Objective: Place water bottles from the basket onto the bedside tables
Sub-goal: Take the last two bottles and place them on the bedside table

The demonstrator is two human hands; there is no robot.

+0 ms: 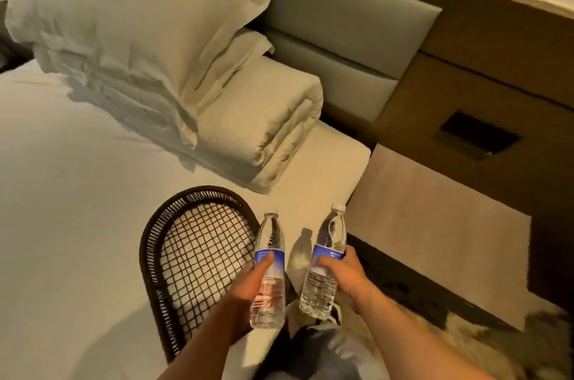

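Note:
A dark wicker basket (161, 243) with an open grid bottom lies on the white bed, near its right edge; nothing shows inside it. My left hand (248, 281) grips a clear water bottle (269, 236) with a blue label, held just right of the basket. My right hand (343, 271) grips a second clear water bottle (330, 233) with a blue label, over the bed's edge. The beige bedside table (435, 218) stands to the right of the bed, its top at about mattress height.
White pillows (124, 22) lean on a folded duvet (264, 118) against the padded headboard (348, 16). A dark wall panel with a black recess (480, 134) sits behind the bedside table. Patterned floor (466, 345) and my leg show at the bottom.

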